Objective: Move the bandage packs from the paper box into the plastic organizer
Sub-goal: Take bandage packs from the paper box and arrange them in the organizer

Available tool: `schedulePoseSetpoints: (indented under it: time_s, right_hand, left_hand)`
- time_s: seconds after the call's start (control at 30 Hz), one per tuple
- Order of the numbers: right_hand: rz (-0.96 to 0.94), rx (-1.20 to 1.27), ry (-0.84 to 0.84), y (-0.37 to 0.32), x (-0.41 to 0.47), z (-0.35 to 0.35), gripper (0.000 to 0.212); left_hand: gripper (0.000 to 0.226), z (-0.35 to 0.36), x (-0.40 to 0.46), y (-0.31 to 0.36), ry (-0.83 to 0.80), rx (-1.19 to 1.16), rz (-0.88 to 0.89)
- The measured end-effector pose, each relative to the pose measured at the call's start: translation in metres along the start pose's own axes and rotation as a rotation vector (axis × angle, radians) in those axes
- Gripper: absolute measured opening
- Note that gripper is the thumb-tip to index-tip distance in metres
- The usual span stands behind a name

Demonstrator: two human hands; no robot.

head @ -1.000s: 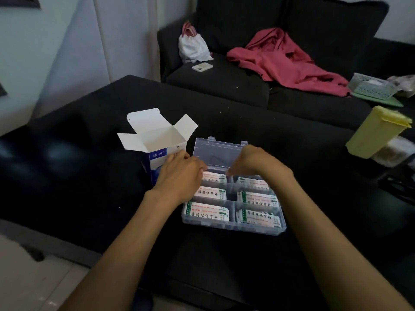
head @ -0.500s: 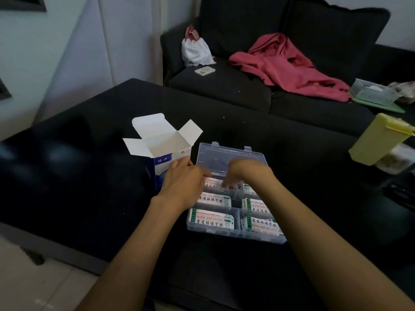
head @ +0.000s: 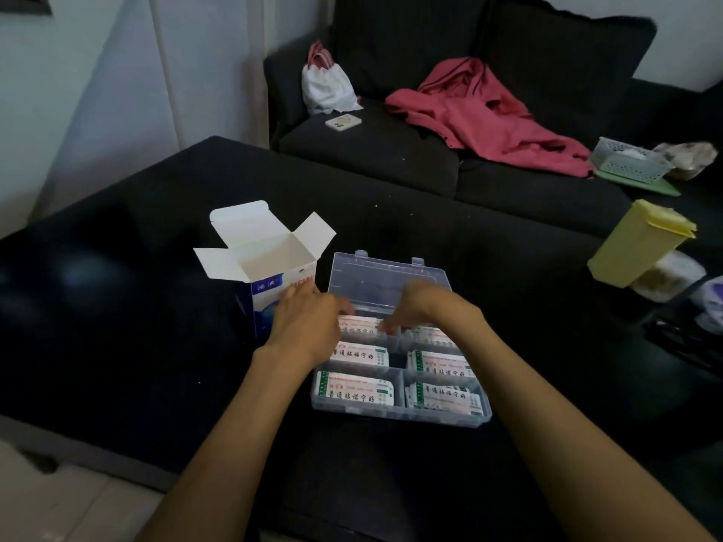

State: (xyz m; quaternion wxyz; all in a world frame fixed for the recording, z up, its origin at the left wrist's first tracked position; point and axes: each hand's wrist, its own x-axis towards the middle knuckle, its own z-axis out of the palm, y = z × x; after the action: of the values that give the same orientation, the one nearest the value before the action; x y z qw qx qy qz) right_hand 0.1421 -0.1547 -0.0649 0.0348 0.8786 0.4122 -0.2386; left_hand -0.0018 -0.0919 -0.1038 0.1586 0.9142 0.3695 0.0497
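White bandage packs [head: 354,390] with green edges fill a clear, ribbed plastic organizer [head: 399,414] (lid open) beside an open paper box [head: 266,267]. Left hand [head: 309,326] and right hand [head: 426,307] press its rear packs; their grip is blurred.

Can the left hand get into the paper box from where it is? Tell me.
Probably yes. The left hand sits right beside the paper box, whose top flaps stand open, and nothing lies between them.

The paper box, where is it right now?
In the head view the paper box stands open on the black table, left of centre, directly beside the plastic organizer on its left, with the left hand just in front.
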Motion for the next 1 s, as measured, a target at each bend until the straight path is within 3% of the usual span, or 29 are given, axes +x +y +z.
schedulePoseSetpoints:
  time_s: [0.13, 0.2, 0.37, 0.5, 0.6, 0.7, 0.77, 0.87, 1.0]
  right_hand:
    - [0.036, -0.032, 0.231, -0.002, -0.002, -0.008, 0.050]
    - [0.035, -0.025, 0.233, -0.002, -0.003, -0.010, 0.055]
    - [-0.004, -0.039, 0.119, -0.004, 0.000, -0.001, 0.036]
    - [0.007, -0.021, 0.155, -0.004, -0.001, -0.001, 0.040]
    - [0.030, 0.080, 0.204, 0.012, -0.021, -0.013, 0.044]
    - [-0.010, 0.159, 0.182, 0.044, -0.058, -0.011, 0.023]
    - [-0.049, 0.190, 0.189, 0.063, -0.079, 0.001, 0.011]
    - [-0.171, 0.165, 0.202, 0.081, -0.091, 0.022, 0.004]
    - [-0.331, 0.025, 0.299, 0.098, -0.092, 0.044, 0.015]
  left_hand:
    - [0.033, 0.002, 0.001, -0.002, 0.017, -0.022, 0.020]
    - [0.032, 0.003, 0.001, -0.003, 0.023, -0.025, 0.022]
    - [0.033, 0.005, 0.002, -0.003, 0.049, -0.031, 0.019]
    - [0.031, 0.002, 0.000, -0.003, 0.067, -0.038, 0.014]
    - [0.022, -0.008, -0.007, 0.002, 0.241, -0.023, 0.056]
    - [0.017, -0.018, -0.023, 0.023, 0.405, -0.133, 0.105]
    - [0.014, -0.017, -0.037, 0.040, 0.292, -0.205, 0.199]
    - [0.018, -0.009, -0.057, 0.057, 0.104, -0.094, 0.333]
    - [0.027, -0.003, -0.071, 0.063, 0.096, 0.109, 0.413]
